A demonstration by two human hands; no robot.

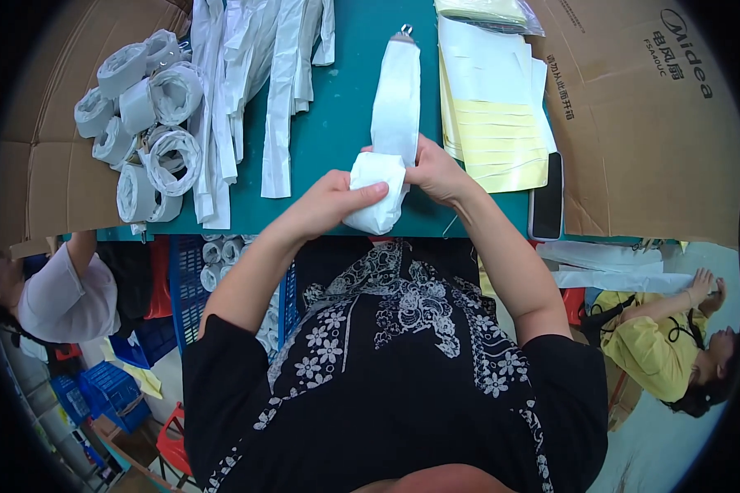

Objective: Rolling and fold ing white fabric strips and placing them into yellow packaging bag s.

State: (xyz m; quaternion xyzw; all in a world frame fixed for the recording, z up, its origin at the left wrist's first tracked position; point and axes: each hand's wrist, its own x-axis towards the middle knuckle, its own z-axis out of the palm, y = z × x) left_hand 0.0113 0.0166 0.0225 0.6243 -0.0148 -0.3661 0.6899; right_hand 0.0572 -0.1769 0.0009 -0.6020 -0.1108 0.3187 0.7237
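A long white strip (396, 103) lies away from me over the table, a small metal clip (404, 33) at its far end. Its near end is wound into a thick white roll (376, 212) at the table's front edge. My left hand (330, 202) is closed round the roll's left side, thumb across its front. At the right side, my right hand (437, 174) grips the strip where it meets the roll; some of its fingers are hidden behind the material.
Several finished white rolls (177, 92) are heaped at the left beside loose white strips (278, 123). White and yellow sheets (501, 144) lie at right, near a dark phone (546, 197). Cardboard (633, 123) borders the green table (329, 107). Co-workers sit on both sides.
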